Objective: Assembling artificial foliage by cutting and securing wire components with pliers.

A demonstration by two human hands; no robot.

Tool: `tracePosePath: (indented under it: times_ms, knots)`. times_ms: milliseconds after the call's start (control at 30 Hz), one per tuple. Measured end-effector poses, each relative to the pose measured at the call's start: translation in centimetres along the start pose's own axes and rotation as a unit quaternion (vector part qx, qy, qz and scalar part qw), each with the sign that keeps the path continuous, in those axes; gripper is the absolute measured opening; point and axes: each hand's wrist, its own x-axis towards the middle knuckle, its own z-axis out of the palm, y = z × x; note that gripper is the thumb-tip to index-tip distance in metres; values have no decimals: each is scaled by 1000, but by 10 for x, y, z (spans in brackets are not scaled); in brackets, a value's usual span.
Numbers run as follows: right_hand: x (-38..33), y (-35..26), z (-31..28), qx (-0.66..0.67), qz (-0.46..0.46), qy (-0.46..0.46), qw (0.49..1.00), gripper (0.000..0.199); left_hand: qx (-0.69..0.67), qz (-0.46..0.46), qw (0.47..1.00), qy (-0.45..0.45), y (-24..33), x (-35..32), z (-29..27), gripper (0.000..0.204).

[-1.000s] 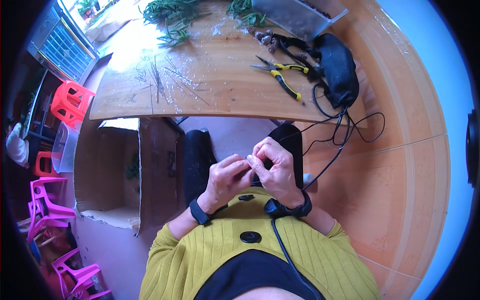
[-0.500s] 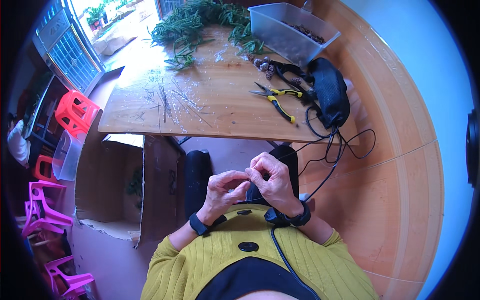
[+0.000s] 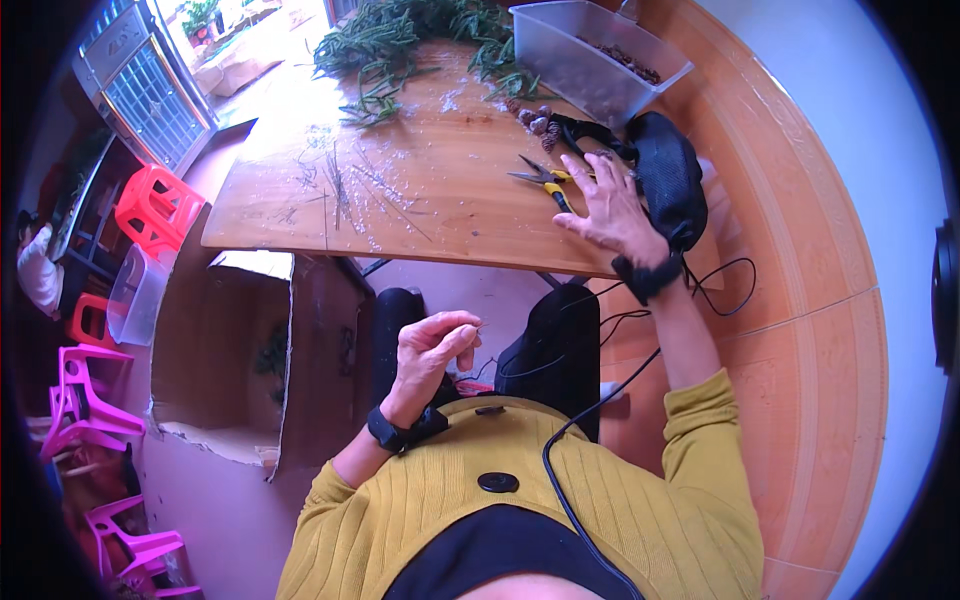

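Observation:
My left hand [image 3: 435,355] is above my lap, thumb and fingers pinched together. A fine, thin tip shows at the fingertips, too small to name. My right hand [image 3: 612,212] reaches over the right part of the wooden table [image 3: 450,215], its fingers spread and holding nothing. Beneath it lie long-nose pliers [image 3: 546,176] with yellow and black handles; the hand partly covers the handles. Several small pine cones [image 3: 540,128] lie just beyond the pliers. To the right of the hand rests a black fabric pouch [image 3: 672,185] with cables.
Green needle branches [image 3: 375,50] and a clear plastic bin [image 3: 580,65] of brown pieces stand at the table's far side. Thin wires [image 3: 340,190] and white flecks are scattered on the tabletop. An open cardboard box [image 3: 220,350] and red and pink stools [image 3: 158,208] are at left.
My hands have come apart. The right one has moved forward and right from my lap to the pliers and opened; the left remains pinched near my lap, slightly lower.

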Motion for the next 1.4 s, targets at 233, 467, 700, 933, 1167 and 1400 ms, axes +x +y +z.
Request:
tracePosePath:
  times_ms: [233,467,700,933,1167,1400]
  knots:
    - [19,25,18,-26,-67,-116,991,60,-60,24,998,-17,2,1,-17,21]
    - [1,0,12,-9,-64,-12,998,54,-119,24,993,-7,3,4,-17,21]
    - [-86,-84,-55,283,-36,-83,955,53,-132,17,991,-7,2,1,-19,22]
    - [-113,-102,-50,291,-36,-85,952,57,-130,-20,991,-17,-1,0,-8,22]
    - [-114,-100,-46,301,-26,-104,948,55,-60,-10,998,-22,-4,-3,-10,21]
    - [-116,-105,-47,408,59,-194,890,53,-20,-19,1000,5,0,-7,-7,20]
